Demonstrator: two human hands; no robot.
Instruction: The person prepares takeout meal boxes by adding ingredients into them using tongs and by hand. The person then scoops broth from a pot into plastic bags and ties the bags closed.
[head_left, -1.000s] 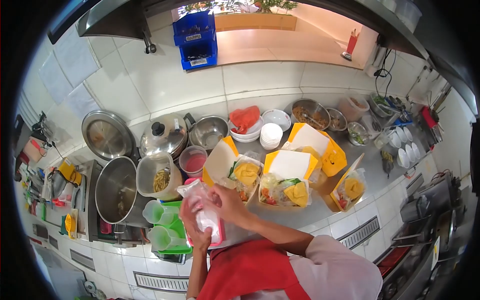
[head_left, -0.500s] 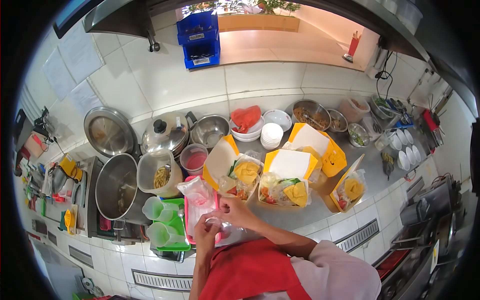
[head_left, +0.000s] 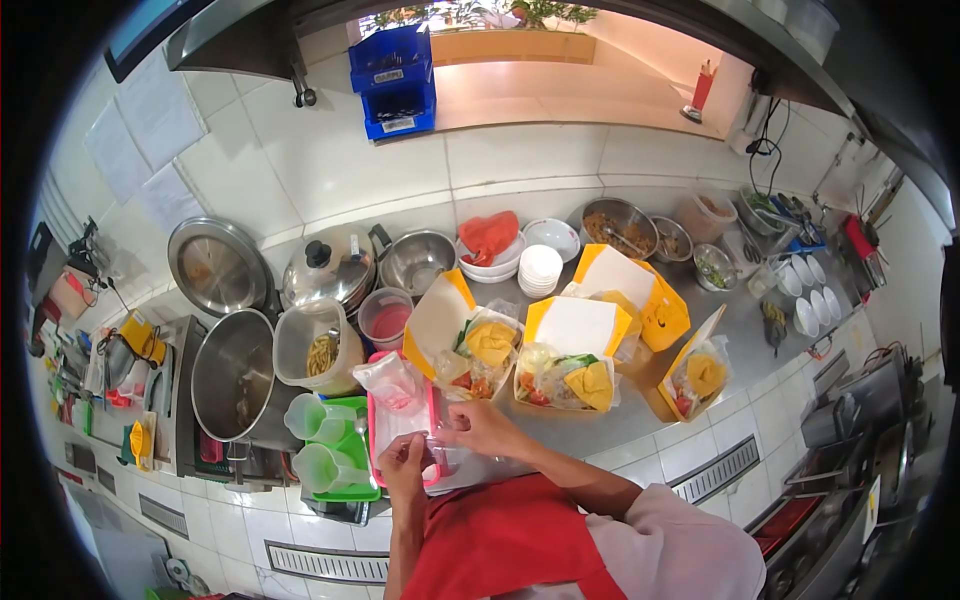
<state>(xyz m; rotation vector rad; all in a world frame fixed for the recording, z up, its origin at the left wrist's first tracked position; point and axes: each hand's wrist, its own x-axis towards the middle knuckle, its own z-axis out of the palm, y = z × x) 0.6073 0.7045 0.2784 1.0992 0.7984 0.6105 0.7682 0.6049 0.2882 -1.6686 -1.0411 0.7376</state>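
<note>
Over the right edge of a pink tray (head_left: 378, 425), my left hand (head_left: 403, 465) pinches what looks like a small clear plastic bag (head_left: 450, 462). My right hand (head_left: 482, 430) is closed in a pinch at the bag's upper side; the film is see-through, so its outline is hard to follow. In the tray lies a pack of clear plastic bags (head_left: 393, 380) with pink print. Just beyond my hands stand open yellow food boxes, one on the left (head_left: 490, 345) and one in the middle (head_left: 570, 375), holding bagged food and yellow folded packets.
A green tray (head_left: 350, 485) with measuring jugs (head_left: 325, 465) sits left of the pink tray. Behind it stand a large steel pot (head_left: 235, 375) and a plastic tub (head_left: 320, 350). Another open box (head_left: 695, 380) is near the counter's front edge. Bowls (head_left: 540, 268) line the wall.
My hands have drawn a little apart, the left lower and left, the right slightly right. The clear plastic stays between them. The boxes have not moved.
</note>
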